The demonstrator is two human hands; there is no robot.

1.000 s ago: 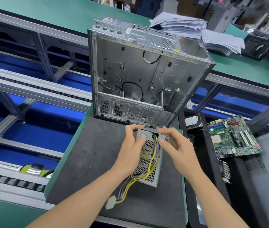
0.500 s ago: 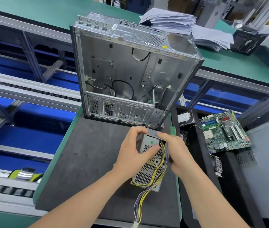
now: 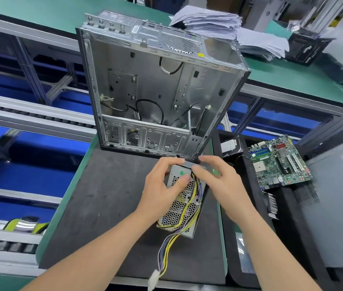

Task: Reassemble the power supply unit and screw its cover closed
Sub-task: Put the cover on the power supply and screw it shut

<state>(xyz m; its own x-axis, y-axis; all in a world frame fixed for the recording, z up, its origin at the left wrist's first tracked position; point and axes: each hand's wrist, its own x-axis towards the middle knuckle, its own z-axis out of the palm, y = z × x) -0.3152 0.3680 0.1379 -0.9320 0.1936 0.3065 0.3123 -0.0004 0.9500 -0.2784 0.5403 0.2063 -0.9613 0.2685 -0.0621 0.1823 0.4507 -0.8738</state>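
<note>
Lying flat on the black mat [image 3: 103, 196] just in front of the open computer case [image 3: 155, 80], the power supply unit [image 3: 179, 206] is gripped at its case-side end by left hand [image 3: 162, 192] and right hand [image 3: 223, 183], fingers curled.

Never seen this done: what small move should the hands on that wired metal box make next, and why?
Probably press the far end of the metal box shut: the left hand and right hand pinch that edge, wires lying across its top.
</note>
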